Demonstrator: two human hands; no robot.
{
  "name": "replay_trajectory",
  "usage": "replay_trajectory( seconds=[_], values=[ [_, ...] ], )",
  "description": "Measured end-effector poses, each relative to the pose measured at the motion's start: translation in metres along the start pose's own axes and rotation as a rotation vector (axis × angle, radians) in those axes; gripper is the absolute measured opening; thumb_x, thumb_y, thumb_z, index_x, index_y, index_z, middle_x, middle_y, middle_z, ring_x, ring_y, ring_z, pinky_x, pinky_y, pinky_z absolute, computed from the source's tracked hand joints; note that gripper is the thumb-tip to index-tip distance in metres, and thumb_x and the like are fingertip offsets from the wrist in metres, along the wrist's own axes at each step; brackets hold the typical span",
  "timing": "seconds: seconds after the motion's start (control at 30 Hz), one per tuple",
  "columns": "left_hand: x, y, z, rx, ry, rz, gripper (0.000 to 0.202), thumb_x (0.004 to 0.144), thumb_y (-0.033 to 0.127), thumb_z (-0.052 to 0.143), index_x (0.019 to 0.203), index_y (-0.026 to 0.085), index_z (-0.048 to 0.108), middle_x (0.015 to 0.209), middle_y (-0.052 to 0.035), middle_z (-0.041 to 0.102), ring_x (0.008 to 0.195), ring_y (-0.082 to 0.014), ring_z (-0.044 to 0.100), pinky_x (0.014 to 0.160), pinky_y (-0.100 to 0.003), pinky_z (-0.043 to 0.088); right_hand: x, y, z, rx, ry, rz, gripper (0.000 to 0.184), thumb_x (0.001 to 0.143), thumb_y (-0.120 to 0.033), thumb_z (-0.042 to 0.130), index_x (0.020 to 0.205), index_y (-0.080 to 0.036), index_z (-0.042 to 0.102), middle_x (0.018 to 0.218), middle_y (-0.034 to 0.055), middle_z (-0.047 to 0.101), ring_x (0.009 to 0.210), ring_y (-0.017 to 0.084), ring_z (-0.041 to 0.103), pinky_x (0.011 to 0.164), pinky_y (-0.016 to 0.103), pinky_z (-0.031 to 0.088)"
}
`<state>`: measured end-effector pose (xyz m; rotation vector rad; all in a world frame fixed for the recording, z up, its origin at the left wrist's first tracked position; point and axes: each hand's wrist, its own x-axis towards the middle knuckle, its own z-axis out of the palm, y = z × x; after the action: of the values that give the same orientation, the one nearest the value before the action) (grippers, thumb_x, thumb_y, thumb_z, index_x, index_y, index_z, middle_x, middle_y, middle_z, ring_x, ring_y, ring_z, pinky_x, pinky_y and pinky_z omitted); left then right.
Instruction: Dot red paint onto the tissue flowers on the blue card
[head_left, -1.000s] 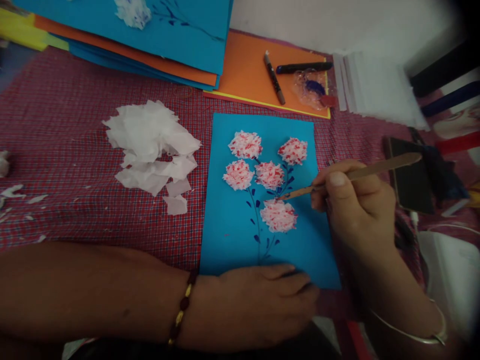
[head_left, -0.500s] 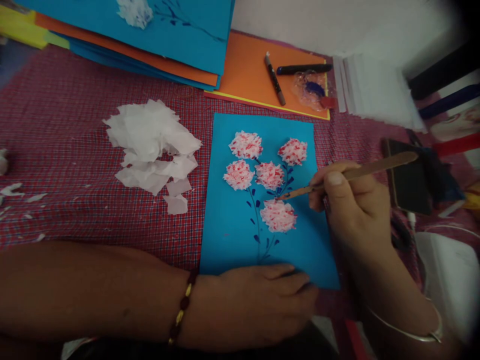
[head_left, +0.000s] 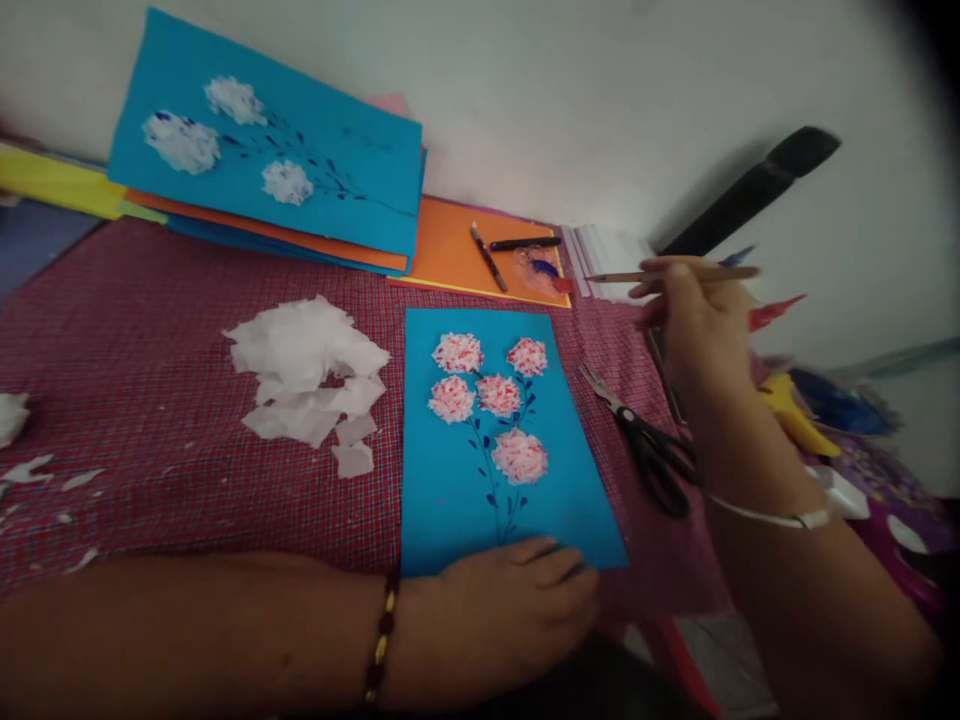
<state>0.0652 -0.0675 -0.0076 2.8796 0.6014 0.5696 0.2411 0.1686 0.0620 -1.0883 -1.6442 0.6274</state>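
My right hand (head_left: 701, 310) is raised to the right of the sheet, its fingers closed around a slim wooden paintbrush (head_left: 724, 272). The brush's thin tip points left, near a stack of white paper strips (head_left: 611, 255). Lying over the bottom edge of a blue sheet (head_left: 442, 510), my left hand (head_left: 510, 610) has its palm down and its fingers stretched out. The sheet bears several crumpled-paper flowers (head_left: 520, 457), white dabbed with red, and painted dark blue stems and leaves.
Scissors (head_left: 637, 430) lie right of the sheet. A heap of white paper pieces (head_left: 300, 350) is at left. Behind stand stacked blue sheets (head_left: 360, 150) with white flowers. Pens (head_left: 489, 257) and a clear palette (head_left: 536, 265) with blue and red rest on an orange sheet (head_left: 442, 240).
My right hand has lifted the paintbrush off the flower sheet and moved it up towards the back right. My left hand stays on the sheet. The view has tilted up, showing the scissors.
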Motion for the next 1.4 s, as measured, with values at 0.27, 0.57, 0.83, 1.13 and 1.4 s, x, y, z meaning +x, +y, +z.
replay_trajectory(
  seconds=[0.27, 0.57, 0.83, 1.13, 1.4],
  values=[
    [-0.001, 0.0, 0.014, 0.094, 0.076, 0.001, 0.025, 0.095, 0.026, 0.047, 0.113, 0.017, 0.061, 0.127, -0.006, 0.056, 0.113, -0.0167, 0.053, 0.094, -0.029, 0.043, 0.054, 0.061, 0.024, -0.241, -0.034, 0.086, 0.03, 0.086, -0.037, 0.05, 0.09, -0.013, 0.067, 0.074, 0.0043, 0.067, 0.05, 0.011, 0.055, 0.053, 0.027, 0.046],
    [0.001, -0.003, 0.021, 0.124, 0.13, 0.039, 0.021, 0.093, 0.029, 0.052, 0.107, 0.017, 0.062, 0.119, -0.0079, 0.06, 0.104, -0.0171, 0.057, 0.085, -0.028, 0.046, 0.056, 0.056, 0.024, -0.104, -0.022, 0.106, 0.023, 0.081, -0.034, 0.056, 0.081, -0.013, 0.065, 0.067, 0.0029, 0.064, 0.048, 0.011, 0.054, 0.052, 0.027, 0.045],
    [-0.002, 0.001, -0.003, 0.065, 0.017, 0.025, 0.028, 0.095, 0.02, 0.042, 0.116, 0.012, 0.058, 0.13, -0.01, 0.053, 0.119, -0.0178, 0.049, 0.096, -0.029, 0.042, -0.018, 0.002, -0.001, 0.271, 0.028, 0.196, 0.027, 0.086, -0.044, 0.048, 0.077, -0.02, 0.058, 0.056, -0.0018, 0.057, 0.044, 0.01, 0.05, 0.046, 0.024, 0.042],
    [-0.001, 0.0, -0.01, 0.036, -0.031, 0.02, 0.029, 0.094, 0.018, 0.043, 0.119, 0.011, 0.057, 0.128, -0.0107, 0.056, 0.123, -0.0184, 0.048, 0.106, -0.031, 0.038, -0.09, -0.025, 0.023, 0.487, -0.162, 0.193, 0.03, 0.089, -0.041, 0.05, 0.069, -0.019, 0.056, 0.045, -0.0041, 0.051, 0.04, 0.01, 0.045, 0.042, 0.024, 0.033],
    [0.001, -0.002, -0.012, 0.02, -0.073, -0.003, 0.034, 0.095, 0.019, 0.04, 0.124, 0.013, 0.057, 0.132, -0.008, 0.054, 0.124, -0.0183, 0.048, 0.107, -0.031, 0.037, -0.106, -0.028, 0.018, 0.276, -0.239, 0.102, 0.029, 0.091, -0.037, 0.05, 0.069, -0.02, 0.058, 0.051, -0.0039, 0.052, 0.045, 0.01, 0.047, 0.045, 0.025, 0.035]
  ],
)
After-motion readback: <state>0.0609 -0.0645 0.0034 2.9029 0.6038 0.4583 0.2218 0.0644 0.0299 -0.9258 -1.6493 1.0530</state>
